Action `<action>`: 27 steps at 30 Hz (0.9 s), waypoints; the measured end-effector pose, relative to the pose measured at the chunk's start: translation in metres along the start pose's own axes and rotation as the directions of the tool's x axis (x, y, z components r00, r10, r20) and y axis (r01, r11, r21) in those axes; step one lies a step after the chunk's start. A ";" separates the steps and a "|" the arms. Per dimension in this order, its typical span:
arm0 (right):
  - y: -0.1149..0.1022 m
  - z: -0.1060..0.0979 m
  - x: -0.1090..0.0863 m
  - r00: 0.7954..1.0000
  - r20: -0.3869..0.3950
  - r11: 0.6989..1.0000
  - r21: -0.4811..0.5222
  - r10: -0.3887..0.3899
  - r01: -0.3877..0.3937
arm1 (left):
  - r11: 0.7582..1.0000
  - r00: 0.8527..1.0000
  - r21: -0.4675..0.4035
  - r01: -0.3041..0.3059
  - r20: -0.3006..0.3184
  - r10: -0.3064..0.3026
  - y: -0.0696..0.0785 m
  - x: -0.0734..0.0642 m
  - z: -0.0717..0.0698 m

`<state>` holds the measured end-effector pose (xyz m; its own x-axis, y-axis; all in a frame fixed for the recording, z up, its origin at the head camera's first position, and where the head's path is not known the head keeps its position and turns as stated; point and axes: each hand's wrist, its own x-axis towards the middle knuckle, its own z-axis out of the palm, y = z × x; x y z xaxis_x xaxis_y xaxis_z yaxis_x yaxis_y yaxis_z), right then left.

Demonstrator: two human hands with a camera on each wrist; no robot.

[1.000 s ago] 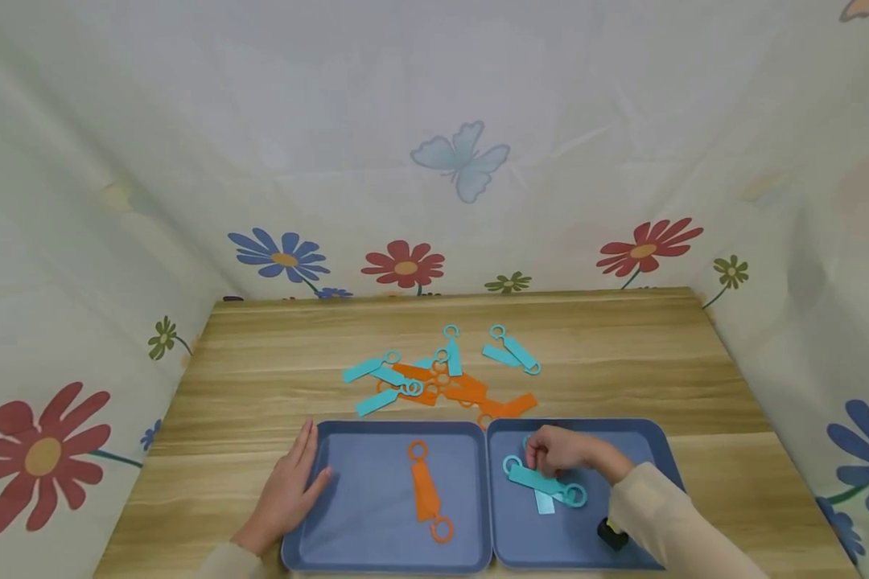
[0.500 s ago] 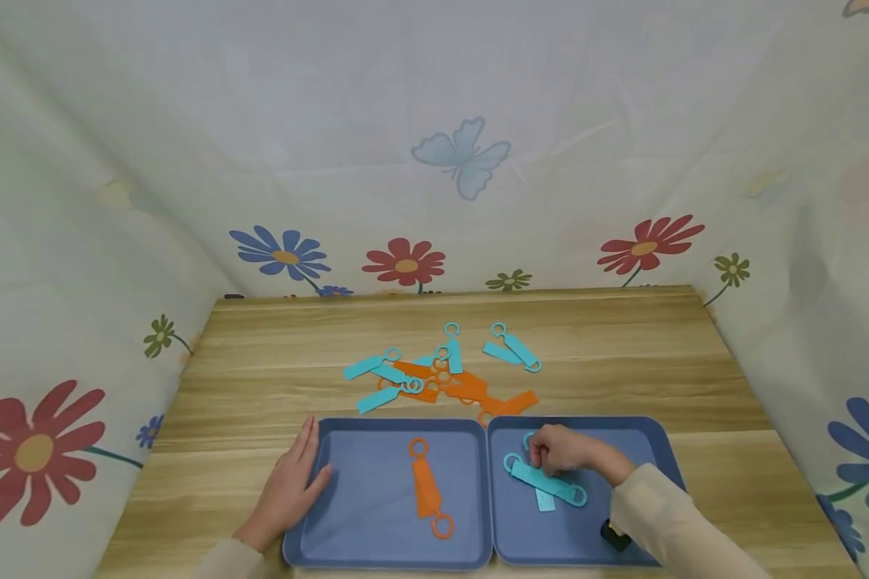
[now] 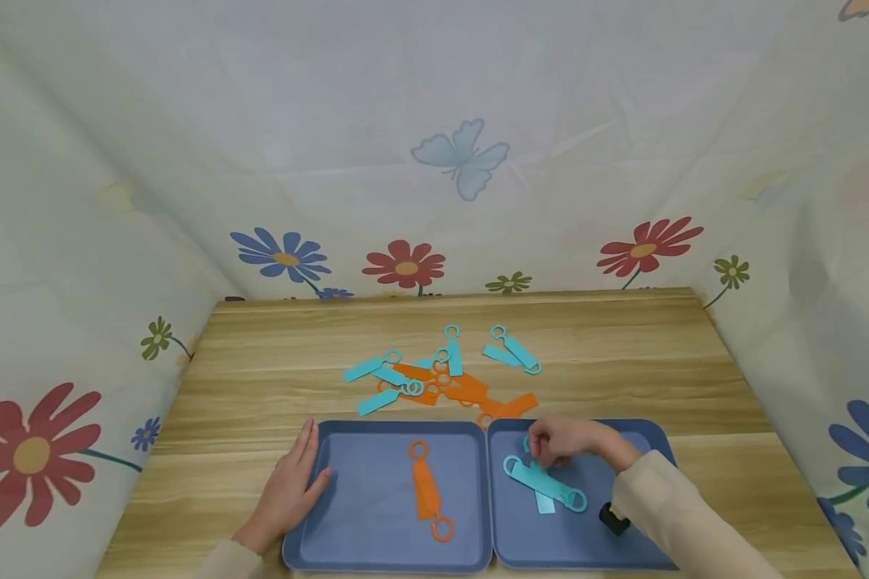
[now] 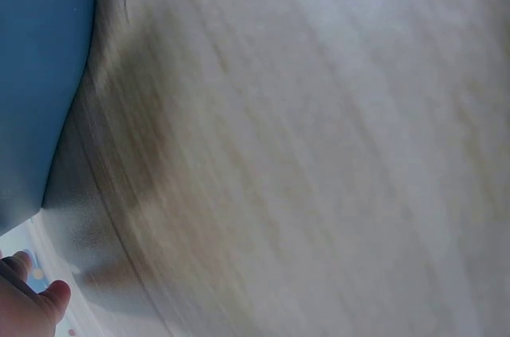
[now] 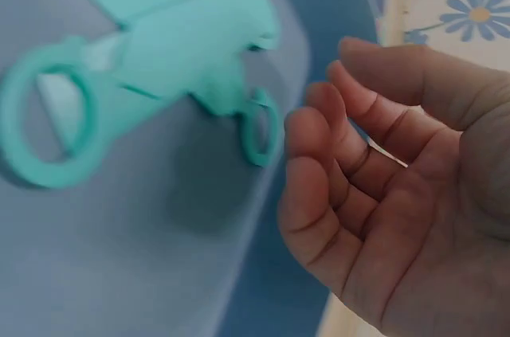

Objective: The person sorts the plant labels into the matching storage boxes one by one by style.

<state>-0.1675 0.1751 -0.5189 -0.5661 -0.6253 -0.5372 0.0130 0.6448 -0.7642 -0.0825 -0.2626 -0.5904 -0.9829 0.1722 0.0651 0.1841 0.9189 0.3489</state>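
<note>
In the head view my left hand [image 3: 284,492] rests with straight fingers along the left side of the left blue tray [image 3: 362,515]. Inside that tray lie overlapping orange tags [image 3: 426,489] with ring ends. My right hand [image 3: 570,441] hovers over the right blue tray [image 3: 510,539], just above the teal ring-ended tags [image 3: 545,482] that cross one another there. Seen from the right wrist, the right hand's fingers [image 5: 307,193] are loosely curled and hold nothing, a small gap away from the teal tags [image 5: 171,54]. The left wrist view shows only fingertips [image 4: 54,297] beside the tray wall.
Behind the trays, a loose heap of teal tags [image 3: 378,400] and orange tags [image 3: 471,388] lies on the wooden table [image 3: 608,346]. A small black object [image 3: 613,519] is by the right sleeve. Flower-printed cloth [image 3: 463,96] encloses the table.
My right hand has risen slightly off the teal tags and its fingers have loosened. The left hand stays in place.
</note>
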 end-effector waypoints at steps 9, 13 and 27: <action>-0.019 -0.025 0.001 0.998 -0.062 0.999 0.030 -0.022 0.024 | 1.000 1.000 0.002 0.016 0.025 -0.016 0.000 0.001 0.001; -0.022 -0.037 0.008 0.986 -0.155 0.996 0.063 -0.054 0.064 | 1.000 1.000 -0.002 0.018 0.022 -0.018 -0.001 0.001 0.002; -0.012 -0.053 0.041 0.753 -0.657 0.997 0.072 0.046 0.001 | 1.000 1.000 -0.013 -0.019 -0.018 0.018 -0.003 0.000 0.002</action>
<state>-0.2346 0.1645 -0.5129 -0.9668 -0.1524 -0.2052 0.0711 0.6108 -0.7886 -0.0830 -0.2645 -0.5937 -0.9792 0.1827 0.0882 0.2024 0.9110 0.3594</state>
